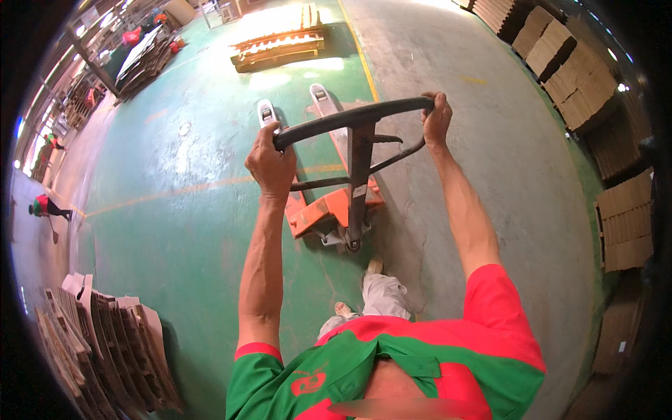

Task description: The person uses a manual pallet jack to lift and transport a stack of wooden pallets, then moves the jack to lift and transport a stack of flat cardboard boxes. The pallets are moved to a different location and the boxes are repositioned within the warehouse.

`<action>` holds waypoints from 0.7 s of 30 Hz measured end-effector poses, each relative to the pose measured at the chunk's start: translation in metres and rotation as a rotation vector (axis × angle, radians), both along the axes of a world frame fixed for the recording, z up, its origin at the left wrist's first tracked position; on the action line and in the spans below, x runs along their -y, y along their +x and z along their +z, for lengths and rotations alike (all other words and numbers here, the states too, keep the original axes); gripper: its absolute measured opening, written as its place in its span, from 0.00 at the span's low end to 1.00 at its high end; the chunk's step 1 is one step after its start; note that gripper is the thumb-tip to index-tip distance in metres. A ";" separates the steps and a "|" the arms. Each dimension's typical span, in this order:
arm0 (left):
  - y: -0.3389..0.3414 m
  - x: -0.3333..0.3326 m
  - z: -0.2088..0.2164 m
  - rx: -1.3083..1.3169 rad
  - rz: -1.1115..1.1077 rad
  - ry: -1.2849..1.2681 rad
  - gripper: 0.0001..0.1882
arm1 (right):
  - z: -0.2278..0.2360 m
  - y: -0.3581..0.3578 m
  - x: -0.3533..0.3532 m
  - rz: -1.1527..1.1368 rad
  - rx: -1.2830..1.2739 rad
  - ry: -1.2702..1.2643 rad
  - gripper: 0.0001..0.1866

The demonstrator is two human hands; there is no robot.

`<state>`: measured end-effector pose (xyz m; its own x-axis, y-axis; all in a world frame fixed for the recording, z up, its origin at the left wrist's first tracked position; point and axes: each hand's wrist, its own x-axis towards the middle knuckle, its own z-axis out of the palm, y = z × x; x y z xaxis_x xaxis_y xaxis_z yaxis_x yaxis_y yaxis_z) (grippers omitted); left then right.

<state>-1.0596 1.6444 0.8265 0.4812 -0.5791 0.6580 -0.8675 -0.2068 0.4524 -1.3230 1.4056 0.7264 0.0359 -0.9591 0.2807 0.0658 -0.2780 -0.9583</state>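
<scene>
Both my arms reach forward to the black loop handle (350, 119) of an orange pallet jack (322, 210). My left hand (271, 162) is wrapped round the handle's left corner. At the right corner, my right hand (437, 122) is closed on the same handle. A dark lever juts out under the handle's top bar, beside the upright shaft (359, 178). Beyond the orange body, the two forks point away from me, their pale tips low over the green floor with nothing on them. My feet are on the floor behind the jack.
Wooden pallets (278, 47) lie stacked ahead, past the fork tips. Flat cardboard stacks (581, 80) line the right side. More cardboard sheets (105, 343) stand at the near left. A person (47, 206) holding a long-handled tool is at the far left. Yellow lines (210, 183) cross the floor.
</scene>
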 end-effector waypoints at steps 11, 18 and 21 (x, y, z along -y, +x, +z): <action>0.121 0.099 -0.032 0.052 0.138 -0.001 0.08 | -0.038 0.135 0.107 0.109 0.033 0.005 0.29; 0.217 0.171 -0.055 0.174 0.162 0.000 0.08 | -0.061 0.230 0.183 0.213 0.043 -0.030 0.30; 0.258 0.203 -0.059 0.149 0.188 0.007 0.08 | -0.066 0.275 0.218 0.182 0.005 -0.133 0.30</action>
<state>-0.8016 1.4412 0.7679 0.4791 -0.4937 0.7258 -0.8705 -0.3735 0.3206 -1.0479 1.1871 0.6605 0.2038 -0.8915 0.4045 0.1308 -0.3847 -0.9137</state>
